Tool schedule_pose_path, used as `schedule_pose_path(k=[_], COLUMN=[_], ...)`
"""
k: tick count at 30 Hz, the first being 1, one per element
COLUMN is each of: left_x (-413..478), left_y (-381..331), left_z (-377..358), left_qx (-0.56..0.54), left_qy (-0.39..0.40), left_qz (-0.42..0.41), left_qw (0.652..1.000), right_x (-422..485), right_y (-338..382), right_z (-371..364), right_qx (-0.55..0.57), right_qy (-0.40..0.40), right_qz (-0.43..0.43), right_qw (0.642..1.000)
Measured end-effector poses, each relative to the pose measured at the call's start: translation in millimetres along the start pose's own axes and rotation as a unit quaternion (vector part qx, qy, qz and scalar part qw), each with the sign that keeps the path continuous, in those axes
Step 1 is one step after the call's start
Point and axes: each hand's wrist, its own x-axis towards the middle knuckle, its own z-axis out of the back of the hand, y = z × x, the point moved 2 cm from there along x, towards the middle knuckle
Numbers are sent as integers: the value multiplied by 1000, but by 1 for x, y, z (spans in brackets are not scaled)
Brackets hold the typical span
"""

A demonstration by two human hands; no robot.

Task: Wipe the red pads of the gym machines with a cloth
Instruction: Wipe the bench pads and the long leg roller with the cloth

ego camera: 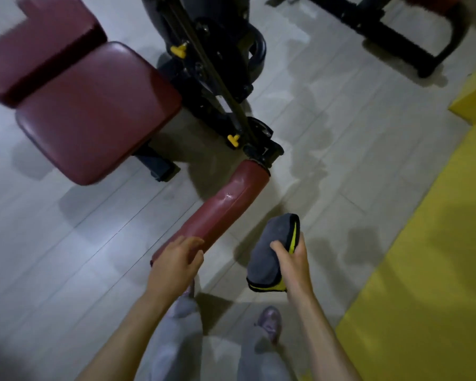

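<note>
Two hands, one cloth, three red pads; we list them from the roller outward.

1. Roller point(226, 207): a red cylinder pad, slanting from the black frame point(217, 64) at its far end down to us at its near end. Its skin is creased near the middle.
2. Left hand point(173, 266): lies over the roller's near end, fingers relaxed and slightly spread, not wrapped round it.
3. Right hand point(291, 259): just right of the roller's near end, fingers and thumb curled round the cloth.
4. Cloth point(272, 251): grey, folded, edged in yellow and black. It is held upright in our right hand, beside the roller and not touching it.
5. Seat pad point(94, 114): red, squarish, left of the roller and beyond it.
6. Back pad point(33, 50): red, further left still, butting the seat pad's far edge.
7. Yellow knobs: one point(233, 140) on the frame just above the roller's far end, another point(178, 49) higher up the frame.
8. Yellow mat point(437, 257): well to the right of the roller, on the pale floor point(66, 257).
9. Second black frame point(410, 37): far beyond the roller, to the right.
10. Shoe point(271, 323): below the roller's near end, under our right arm, with grey trousers point(173, 339) nearby.
</note>
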Motion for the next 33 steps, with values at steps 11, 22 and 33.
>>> schedule_pose_path(k=[11,22,33], left_x=[-74,-107,-29], left_y=[118,201,206], left_z=[-27,-82,-123], left_qx=[-4,-30,-100], left_qy=[-97,-108,-224], left_qz=[107,176,208], left_qw=[990,978,947], right_x=[-29,0,70], right_y=[-42,-65,-87], right_z=[-84,-169,-198], right_qx=[-146,-405,-480], right_qy=[84,171,83], right_qz=[88,276,429], right_qw=[982,855,761])
